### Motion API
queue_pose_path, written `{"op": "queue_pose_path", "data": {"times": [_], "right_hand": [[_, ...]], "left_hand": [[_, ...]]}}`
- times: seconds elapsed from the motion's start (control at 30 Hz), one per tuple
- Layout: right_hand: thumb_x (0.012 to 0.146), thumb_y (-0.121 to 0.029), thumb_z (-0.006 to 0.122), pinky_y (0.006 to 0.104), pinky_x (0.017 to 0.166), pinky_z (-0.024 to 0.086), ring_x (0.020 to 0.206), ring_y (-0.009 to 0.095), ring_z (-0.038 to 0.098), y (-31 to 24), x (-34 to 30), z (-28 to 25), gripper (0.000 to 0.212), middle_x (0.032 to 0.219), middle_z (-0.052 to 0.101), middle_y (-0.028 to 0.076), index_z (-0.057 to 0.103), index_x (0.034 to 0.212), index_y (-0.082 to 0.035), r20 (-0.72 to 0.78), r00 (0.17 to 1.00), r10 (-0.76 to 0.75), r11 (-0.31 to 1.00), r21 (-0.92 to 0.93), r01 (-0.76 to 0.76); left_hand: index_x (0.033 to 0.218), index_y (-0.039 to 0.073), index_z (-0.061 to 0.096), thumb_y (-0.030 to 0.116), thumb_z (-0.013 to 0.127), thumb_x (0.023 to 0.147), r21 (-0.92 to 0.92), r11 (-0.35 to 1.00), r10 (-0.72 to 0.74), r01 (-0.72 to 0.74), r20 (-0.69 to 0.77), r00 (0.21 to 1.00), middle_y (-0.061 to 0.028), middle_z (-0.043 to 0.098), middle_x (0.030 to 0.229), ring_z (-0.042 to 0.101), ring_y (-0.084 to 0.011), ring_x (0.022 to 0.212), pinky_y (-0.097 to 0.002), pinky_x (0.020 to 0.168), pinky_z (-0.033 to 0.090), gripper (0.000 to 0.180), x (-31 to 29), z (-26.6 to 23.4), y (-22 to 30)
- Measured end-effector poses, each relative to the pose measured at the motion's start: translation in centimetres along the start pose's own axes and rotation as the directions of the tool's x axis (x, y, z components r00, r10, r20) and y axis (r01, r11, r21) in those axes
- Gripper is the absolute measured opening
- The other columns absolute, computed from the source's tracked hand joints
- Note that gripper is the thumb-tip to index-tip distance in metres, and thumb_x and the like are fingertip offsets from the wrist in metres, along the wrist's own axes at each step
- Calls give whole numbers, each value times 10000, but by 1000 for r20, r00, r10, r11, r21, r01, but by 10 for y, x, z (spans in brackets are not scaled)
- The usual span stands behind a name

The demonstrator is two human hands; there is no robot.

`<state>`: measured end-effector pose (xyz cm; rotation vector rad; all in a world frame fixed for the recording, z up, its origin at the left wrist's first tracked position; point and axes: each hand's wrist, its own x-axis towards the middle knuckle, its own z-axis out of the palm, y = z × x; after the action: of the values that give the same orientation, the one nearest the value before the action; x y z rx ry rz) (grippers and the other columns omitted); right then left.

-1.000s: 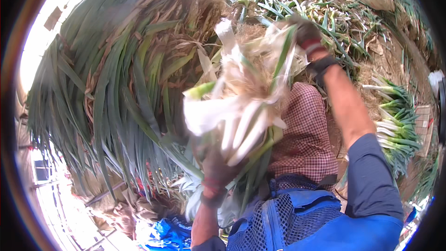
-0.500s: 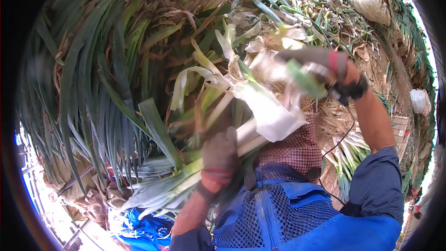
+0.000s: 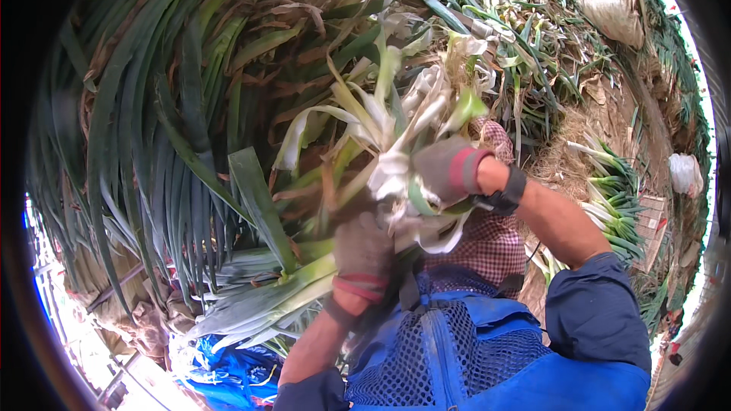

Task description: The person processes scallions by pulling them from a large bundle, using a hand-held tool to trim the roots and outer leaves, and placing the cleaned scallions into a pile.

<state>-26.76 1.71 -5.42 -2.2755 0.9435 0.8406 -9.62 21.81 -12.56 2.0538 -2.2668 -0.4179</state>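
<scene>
My left hand (image 3: 363, 255), in a brownish-grey glove with a red cuff, is closed around several leeks (image 3: 293, 297). Their green leaves fan out to the lower left, and their pale ends run beneath my right hand. My right hand (image 3: 449, 170), gloved alike, is bent over white peelings (image 3: 390, 169) just above and right of the left hand. Its fingers look closed on the peelings, though blur and the loose strips hide the fingertips. A curled white strip (image 3: 443, 240) hangs below it. Other pale, split layers spread out beyond both hands.
Long uncut leeks (image 3: 145, 152) are heaped on the left. Leaf trimmings (image 3: 525, 38) cover the far ground. Trimmed leeks (image 3: 609, 205) lie at right on brown ground, with a tied sack (image 3: 613, 11) farther off and a white bag (image 3: 686, 173). Blue plastic (image 3: 228, 369) lies at lower left.
My right hand has come down and left, from out at the right to close beside the left hand. The broad white layer has crumpled beneath it. The left hand keeps its hold.
</scene>
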Motion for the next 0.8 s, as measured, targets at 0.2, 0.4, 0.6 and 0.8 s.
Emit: {"op": "queue_pose_path", "data": {"times": [0.2, 0.4, 0.6, 0.8], "right_hand": [[882, -218, 762, 481, 780, 627, 880, 343, 819, 35, 10, 17, 361, 975, 826, 145, 735, 1223, -102, -348, 936, 58, 961, -235, -148], [1016, -253, 619, 503, 965, 609, 1103, 408, 758, 260, -72, -138, 281, 1146, 791, 208, 814, 1141, -94, -789, 330, 519, 556, 18, -831], [1061, -266, 605, 499, 794, 623, 847, 351, 788, 328, -126, -206, 320, 1031, 810, 193, 785, 1082, -2, -620, 415, 666, 735, 639, -227], [955, -69, 725, 389, 841, 599, 929, 207, 742, 297, -71, -187, 282, 1101, 819, 127, 762, 1227, -5, -382, 897, 221, 950, 294, -108]], "left_hand": [[1321, 60, 613, 217, 720, 843, -8, 997, 71, -71, -5, 997, -136, 660, 965, 695, -359, 864, -491, 787, 533, 514, -3, -9, -1], [1376, 46, 601, 239, 768, 795, -113, 994, 2, 0, 18, 1000, -145, 658, 965, 691, -371, 858, -503, 799, 527, 634, -1, -31, 1], [1372, 48, 604, 203, 764, 791, -138, 990, 21, -21, 1, 1000, -141, 655, 963, 688, -370, 855, -504, 795, 529, 622, 2, -36, 1], [1349, 45, 608, 162, 735, 788, -153, 988, 41, -36, 26, 999, -149, 658, 979, 686, -375, 868, -510, 798, 538, 587, 7, -35, -2]]}}
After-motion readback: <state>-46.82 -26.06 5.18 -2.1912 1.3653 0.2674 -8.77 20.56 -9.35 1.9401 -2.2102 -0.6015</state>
